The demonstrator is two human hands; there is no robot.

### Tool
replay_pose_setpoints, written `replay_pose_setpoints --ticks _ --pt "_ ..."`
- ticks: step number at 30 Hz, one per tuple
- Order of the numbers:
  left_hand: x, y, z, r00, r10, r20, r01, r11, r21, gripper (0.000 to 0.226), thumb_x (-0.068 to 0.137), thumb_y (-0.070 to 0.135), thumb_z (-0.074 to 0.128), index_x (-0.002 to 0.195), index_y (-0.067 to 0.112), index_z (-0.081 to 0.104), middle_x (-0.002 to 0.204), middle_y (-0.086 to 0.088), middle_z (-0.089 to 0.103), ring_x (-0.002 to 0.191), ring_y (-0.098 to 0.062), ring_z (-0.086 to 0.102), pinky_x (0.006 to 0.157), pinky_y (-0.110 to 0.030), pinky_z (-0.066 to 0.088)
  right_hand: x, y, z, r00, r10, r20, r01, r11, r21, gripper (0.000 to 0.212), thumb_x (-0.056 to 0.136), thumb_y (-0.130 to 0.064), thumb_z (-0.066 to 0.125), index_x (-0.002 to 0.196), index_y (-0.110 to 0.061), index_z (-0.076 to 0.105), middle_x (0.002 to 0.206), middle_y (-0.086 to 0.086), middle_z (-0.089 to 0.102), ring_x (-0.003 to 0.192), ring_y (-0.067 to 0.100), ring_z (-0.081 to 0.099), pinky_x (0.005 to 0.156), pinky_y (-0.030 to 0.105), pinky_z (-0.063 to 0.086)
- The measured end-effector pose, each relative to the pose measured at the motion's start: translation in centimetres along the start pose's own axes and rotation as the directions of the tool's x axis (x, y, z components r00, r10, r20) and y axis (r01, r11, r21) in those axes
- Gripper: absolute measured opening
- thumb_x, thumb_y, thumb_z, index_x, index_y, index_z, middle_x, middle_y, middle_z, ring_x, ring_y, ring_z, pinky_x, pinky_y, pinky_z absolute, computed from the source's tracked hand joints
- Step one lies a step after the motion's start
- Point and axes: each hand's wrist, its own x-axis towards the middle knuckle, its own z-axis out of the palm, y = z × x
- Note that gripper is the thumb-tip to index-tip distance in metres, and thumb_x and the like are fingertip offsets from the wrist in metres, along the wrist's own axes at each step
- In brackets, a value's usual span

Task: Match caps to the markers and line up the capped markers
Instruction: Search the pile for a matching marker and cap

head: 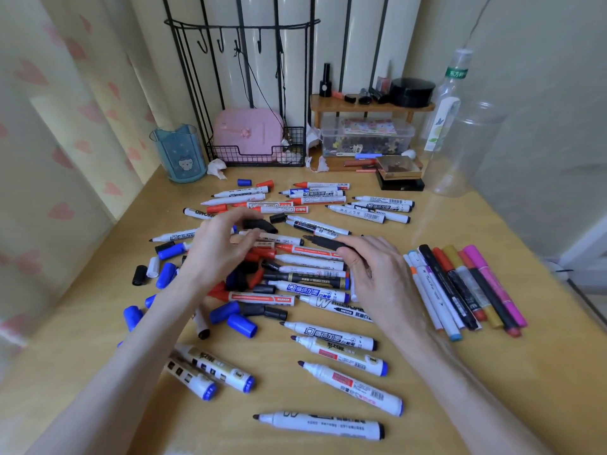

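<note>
Right hand [377, 274] is gripping a slim black uncapped marker [328, 243] by the barrel, over the pile mid-counter [492, 372]. It's probably light, stiff, slightly slick plastic, so I'd hold the barrel, not the inky tip. Left hand [216, 247] curls at a black plastic cap [262, 225] at its 9 o'clock, can't tell if it's pinched. Loose whiteboard markers [308, 277] crowd underneath, and the row of capped coloured markers [466, 290] sits at 3 o'clock.

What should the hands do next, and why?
Likely pinch the black cap lying at the fingertips of the left hand and push it onto the black marker that the right hand grips. The marker's tip is bare and points toward that cap, and the colours match. It could then join the capped row on the right.
</note>
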Motion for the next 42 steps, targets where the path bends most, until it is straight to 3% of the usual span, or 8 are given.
replay_pose_setpoints --ticks 4,9,16,25,28,31,36,42 --pt "1.7 -2.2 1.4 0.995 -0.026 0.098 0.007 0.982 0.188 0.022 0.09 0.023 0.076 0.112 0.026 0.074 0.108 0.006 0.073 0.106 -0.021 0.062 0.09 -0.042 0.052 -0.1 0.1 0.1 1.0 0.003 0.012 -0.003 1.0 -0.017 0.023 0.103 -0.025 0.06 0.12 -0.017 0.073 0.101 -0.006 0.071 0.094 0.015 0.058 0.085 0.038 0.051" --pt "4.2 -1.6 2.8 0.997 -0.061 0.057 0.057 0.997 0.06 0.021 0.094 0.025 0.071 0.115 0.021 0.076 0.111 0.001 0.07 0.106 -0.019 0.061 0.092 -0.038 0.051 0.0 0.3 0.3 1.0 0.01 0.01 -0.01 1.0 -0.022 0.024 0.102 -0.025 0.061 0.12 -0.016 0.073 0.103 -0.005 0.072 0.095 0.015 0.06 0.086 0.037 0.051" --pt "8.1 -0.4 4.6 0.959 -0.197 0.205 0.11 0.922 0.371 0.025 0.096 0.041 0.071 0.114 0.024 0.079 0.111 0.001 0.077 0.107 -0.024 0.068 0.094 -0.042 0.053 0.0 0.6 0.4 0.999 0.031 0.013 -0.031 0.999 -0.031 0.024 0.102 -0.026 0.059 0.12 -0.017 0.073 0.102 -0.005 0.071 0.095 0.013 0.059 0.086 0.033 0.049" --pt "9.2 -0.2 4.7 0.948 -0.241 0.209 0.159 0.925 0.345 0.023 0.094 0.023 0.076 0.116 0.014 0.077 0.116 -0.008 0.074 0.109 -0.029 0.067 0.09 -0.041 0.055 0.1 1.2 0.5 0.999 0.035 -0.004 -0.035 0.998 -0.048 0.023 0.103 -0.025 0.059 0.12 -0.017 0.072 0.1 -0.006 0.07 0.095 0.015 0.059 0.084 0.035 0.05" --pt "8.3 -0.1 3.8 0.97 -0.219 0.106 0.188 0.951 0.245 0.018 0.096 0.021 0.072 0.113 0.014 0.074 0.112 -0.007 0.067 0.103 -0.027 0.062 0.079 -0.036 0.047 0.1 1.2 0.6 0.999 0.033 -0.006 -0.033 0.998 -0.056 0.021 0.103 -0.025 0.06 0.12 -0.018 0.072 0.1 -0.007 0.07 0.095 0.015 0.058 0.084 0.036 0.049" --pt "6.1 1.5 2.4 0.96 -0.244 0.14 0.251 0.967 -0.041 0.013 0.1 0.024 0.067 0.111 0.016 0.067 0.093 0.003 0.065 0.079 -0.014 0.061 0.066 -0.029 0.045 0.1 1.3 0.6 1.0 0.025 -0.006 -0.025 0.998 -0.063 0.021 0.103 -0.025 0.059 0.119 -0.019 0.072 0.099 -0.008 0.069 0.093 0.015 0.057 0.083 0.037 0.049" --pt "0.4 4.4 0.6 0.856 -0.265 0.445 0.498 0.653 -0.57 0.009 0.103 0.015 0.064 0.111 0.011 0.064 0.098 -0.01 0.074 0.075 -0.013 0.065 0.076 -0.024 0.058 -0.1 0.9 0.6 1.0 0.002 -0.02 -0.003 0.999 -0.049 0.022 0.103 -0.025 0.06 0.12 -0.019 0.072 0.099 -0.006 0.068 0.093 0.015 0.055 0.084 0.036 0.047" --pt "-3.0 5.1 -0.3 0.858 -0.247 0.451 0.508 0.546 -0.667 0.013 0.098 0.005 0.066 0.108 0.01 0.06 0.104 -0.013 0.078 0.057 -0.016 0.048 0.064 -0.02 0.051 -0.3 0.0 0.8 0.997 -0.057 -0.047 0.055 0.998 -0.042 0.022 0.103 -0.022 0.059 0.122 -0.018 0.071 0.099 -0.007 0.066 0.092 0.015 0.053 0.083 0.034 0.044"
